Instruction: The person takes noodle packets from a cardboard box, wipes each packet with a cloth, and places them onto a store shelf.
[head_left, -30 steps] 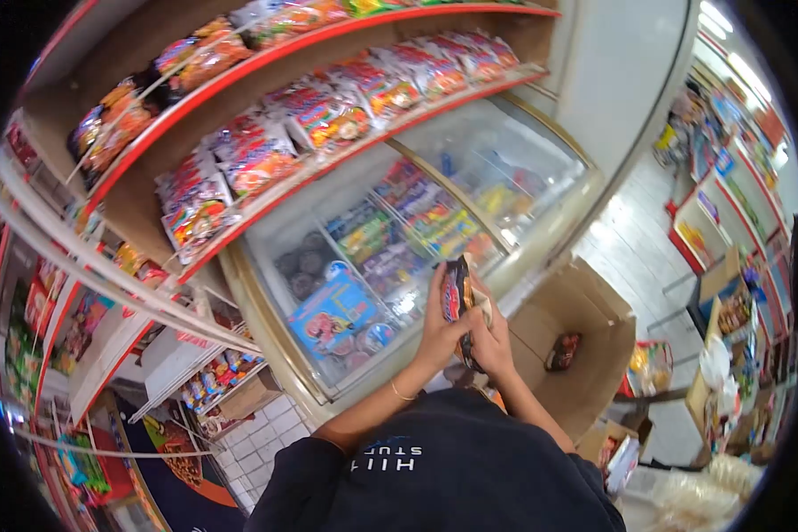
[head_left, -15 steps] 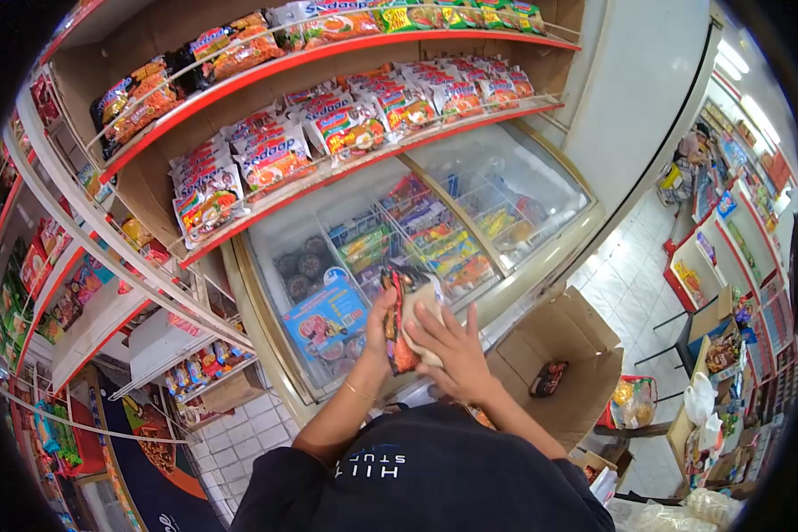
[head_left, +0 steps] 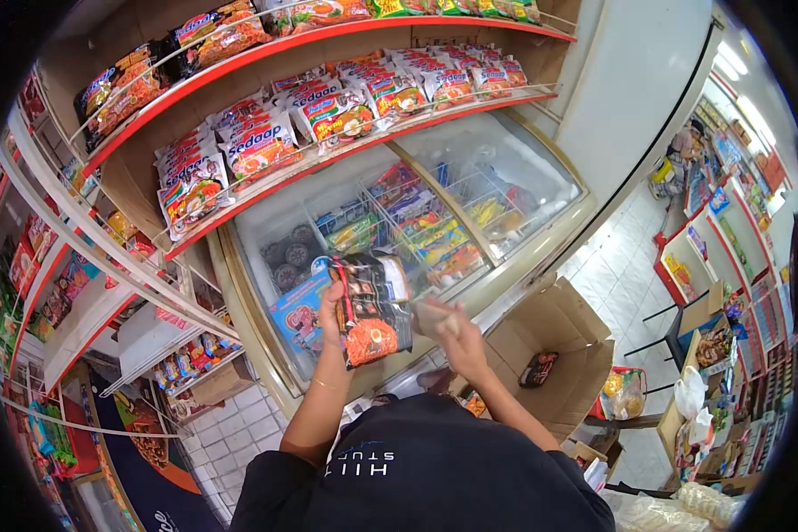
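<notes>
My left hand [head_left: 331, 312] grips the left edge of a black noodle packet [head_left: 371, 310], its printed front with orange noodles facing up, over the glass-topped freezer [head_left: 363, 377]. Just right of the packet, my right hand [head_left: 459, 341] is closed on a pale cloth [head_left: 434, 321], both blurred by motion. Beneath my right forearm stands an open cardboard box [head_left: 572, 332] with one dark packet [head_left: 538, 370] lying inside.
Above the freezer, a red-edged shelf [head_left: 363, 146] holds rows of white noodle packets [head_left: 262, 142]. White curved rails [head_left: 106, 244] cross the left side. Beyond the box are a black chair [head_left: 669, 341] and shelving; a person [head_left: 678, 146] is far off at right.
The packet has turned from edge-on to face up and shifted slightly left, held by my left hand. My right hand has moved off the packet to the right with the cloth.
</notes>
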A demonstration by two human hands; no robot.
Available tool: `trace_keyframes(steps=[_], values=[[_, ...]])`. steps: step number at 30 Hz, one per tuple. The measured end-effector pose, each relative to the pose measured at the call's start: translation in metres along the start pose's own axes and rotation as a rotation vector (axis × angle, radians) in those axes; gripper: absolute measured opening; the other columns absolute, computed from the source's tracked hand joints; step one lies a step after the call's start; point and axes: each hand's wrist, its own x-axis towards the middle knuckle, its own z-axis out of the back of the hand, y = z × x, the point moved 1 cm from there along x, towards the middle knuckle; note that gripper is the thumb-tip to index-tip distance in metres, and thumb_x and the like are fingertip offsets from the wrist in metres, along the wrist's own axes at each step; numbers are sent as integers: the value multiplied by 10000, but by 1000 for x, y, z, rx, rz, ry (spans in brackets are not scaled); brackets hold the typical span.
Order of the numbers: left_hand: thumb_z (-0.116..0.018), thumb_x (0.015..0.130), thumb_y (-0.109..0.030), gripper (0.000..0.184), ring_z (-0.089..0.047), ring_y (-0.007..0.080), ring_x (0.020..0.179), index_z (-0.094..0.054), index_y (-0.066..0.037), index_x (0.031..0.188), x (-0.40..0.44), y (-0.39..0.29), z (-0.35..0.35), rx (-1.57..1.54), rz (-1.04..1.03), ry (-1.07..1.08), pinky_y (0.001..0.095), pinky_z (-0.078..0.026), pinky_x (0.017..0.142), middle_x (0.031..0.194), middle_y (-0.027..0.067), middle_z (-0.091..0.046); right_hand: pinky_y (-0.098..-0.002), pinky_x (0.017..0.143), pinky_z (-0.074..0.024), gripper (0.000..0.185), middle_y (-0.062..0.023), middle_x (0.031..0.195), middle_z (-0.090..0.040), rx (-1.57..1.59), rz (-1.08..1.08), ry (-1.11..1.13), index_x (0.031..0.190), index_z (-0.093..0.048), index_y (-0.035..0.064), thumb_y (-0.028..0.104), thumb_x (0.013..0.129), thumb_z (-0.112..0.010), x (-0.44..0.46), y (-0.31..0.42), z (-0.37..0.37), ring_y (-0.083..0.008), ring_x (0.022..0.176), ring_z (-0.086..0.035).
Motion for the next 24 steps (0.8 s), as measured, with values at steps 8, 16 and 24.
trace_keyframes(steps=[8,16,24], values=[[-558,755,-227,289,-591,193,656,-541,-25,961,1,44,18,192,57,-32,304,-511,606,782,79,-594,-475,1023,-174,415,-80,1229,-492,-383,283,-35,1190,-486,101,141,785,-573,34,68,6,-273,1165,-430],[-547,729,-209,349,-617,239,721,-519,-7,1012,-2,37,13,155,159,47,354,-527,671,873,131,-610,-322,897,-371,286,-83,1086,-569,421,-548,-225,1115,-521,22,158,864,-508,11,6,10,-153,994,-520],[-531,790,-350,281,-592,195,674,-560,-83,874,8,60,-5,167,8,-362,318,-497,642,758,74,-600,-395,947,-346,431,-169,1203,-478,-341,216,-88,1148,-510,56,171,748,-620,18,64,-16,-336,1083,-469]])
